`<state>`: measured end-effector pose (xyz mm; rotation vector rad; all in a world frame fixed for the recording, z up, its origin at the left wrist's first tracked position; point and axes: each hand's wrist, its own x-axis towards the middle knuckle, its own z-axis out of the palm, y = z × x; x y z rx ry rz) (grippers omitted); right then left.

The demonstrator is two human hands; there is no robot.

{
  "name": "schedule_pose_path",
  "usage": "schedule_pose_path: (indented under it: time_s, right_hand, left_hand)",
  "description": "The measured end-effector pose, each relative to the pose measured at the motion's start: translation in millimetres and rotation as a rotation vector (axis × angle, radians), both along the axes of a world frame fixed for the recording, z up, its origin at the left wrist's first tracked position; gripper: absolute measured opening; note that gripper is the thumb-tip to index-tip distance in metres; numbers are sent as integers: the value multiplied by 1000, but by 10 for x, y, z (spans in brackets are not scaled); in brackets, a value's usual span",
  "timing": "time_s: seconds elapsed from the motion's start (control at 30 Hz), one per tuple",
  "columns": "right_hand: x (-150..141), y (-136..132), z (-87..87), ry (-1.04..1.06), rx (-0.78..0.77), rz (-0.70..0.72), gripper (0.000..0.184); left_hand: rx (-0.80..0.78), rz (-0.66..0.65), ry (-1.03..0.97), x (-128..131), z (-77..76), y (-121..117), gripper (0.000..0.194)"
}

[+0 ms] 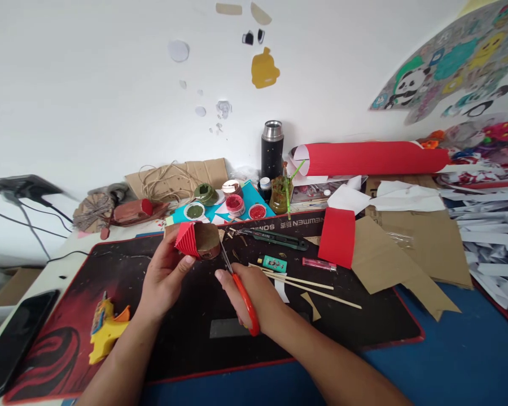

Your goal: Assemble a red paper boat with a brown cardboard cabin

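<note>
My left hand holds a small brown cardboard piece whose left end is wrapped in ribbed red corrugated paper. In my right hand is a pair of scissors with orange-red handles. Its metal blades point up and left, close beside the right edge of the brown piece; I cannot tell whether they touch it. Beyond my right hand lie a green utility knife, a small teal box and thin wooden sticks on the black mat.
A yellow glue gun and a phone lie at the left. Paint jars, a black thermos and a red paper roll line the back. Red paper and cut cardboard rest at the right.
</note>
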<state>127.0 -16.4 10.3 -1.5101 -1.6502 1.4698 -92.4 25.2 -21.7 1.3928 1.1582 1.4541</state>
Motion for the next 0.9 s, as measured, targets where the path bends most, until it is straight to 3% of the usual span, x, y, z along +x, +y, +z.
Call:
schedule_pose_path:
  time_s: [0.27, 0.7, 0.9]
  right_hand:
    - [-17, 7, 38, -58, 39, 0, 48]
    - [-73, 0, -86, -38, 105, -32, 43]
    - [-24, -7, -208, 250, -145, -12, 38]
  left_hand:
    - [-2, -20, -20, 16, -5, 9, 59]
    - [-31, -3, -144, 80, 50, 28, 54]
    - [-83, -37, -383, 109, 178, 55, 46]
